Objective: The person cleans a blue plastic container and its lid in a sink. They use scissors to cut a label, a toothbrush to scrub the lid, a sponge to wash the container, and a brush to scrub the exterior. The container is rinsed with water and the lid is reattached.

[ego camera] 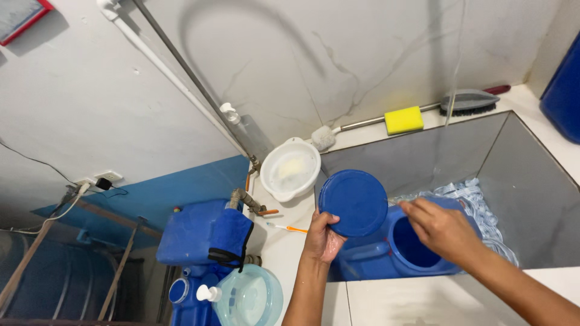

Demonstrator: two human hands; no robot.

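The round blue lid point(353, 203) is a flat, smooth disc of solid blue plastic with a slightly raised rim, held upright on edge so that its broad face is turned toward the camera. It hangs just above the blue jerrycan point(393, 250), which lies in the grey tiled basin point(513, 181) with its wide round mouth open and dark inside; the lid sits to the upper left of that mouth, close to it but off it. The left hand point(323, 238) rises from below the lid with the forearm nearly vertical, its fingers and thumb pinched on the lid's lower left edge, so this hand is clamped on the lid. The right hand point(441, 226) comes in from the lower right of the lid, forearm slanting across the basin's white ledge, knuckles up and fingers stretched toward the lid's right edge over the jerrycan's mouth; whether its fingertips grip anything cannot be told. The two hands are apart, one at each side of the lid. Left of the lid, a white bowl point(290, 169) rests on the ledge, and an orange toothbrush point(289, 227) lies just below that. Well above the lid, on the back ledge, lie a yellow sponge point(403, 119) and a grey scrubbing brush point(468, 101).
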